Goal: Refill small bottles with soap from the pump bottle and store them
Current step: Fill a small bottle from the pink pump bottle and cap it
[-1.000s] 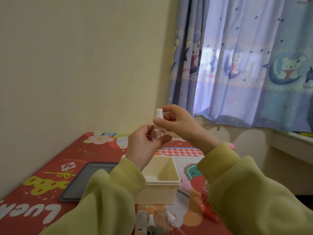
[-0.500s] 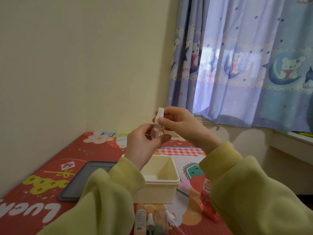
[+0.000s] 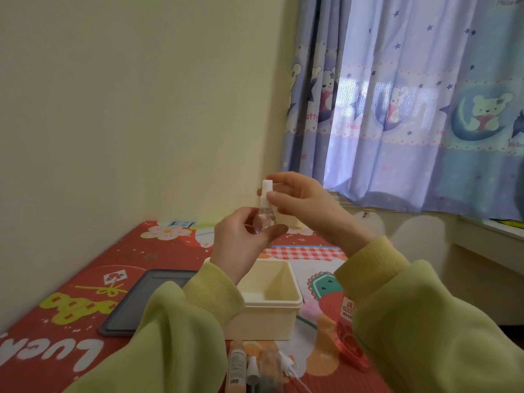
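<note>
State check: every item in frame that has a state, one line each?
small bottle: upright, held in left hand, fill level unclear.
white cap: on the bottle's neck, pinched by right hand.
cream box: open, lid off.
grey lid: flat on the table, left of the box.
curtain: drawn shut.
spare bottles: lying down at the near edge.

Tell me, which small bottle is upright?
The clear white-capped bottle, held by the left hand and right hand; the others lie on the mat.
</note>
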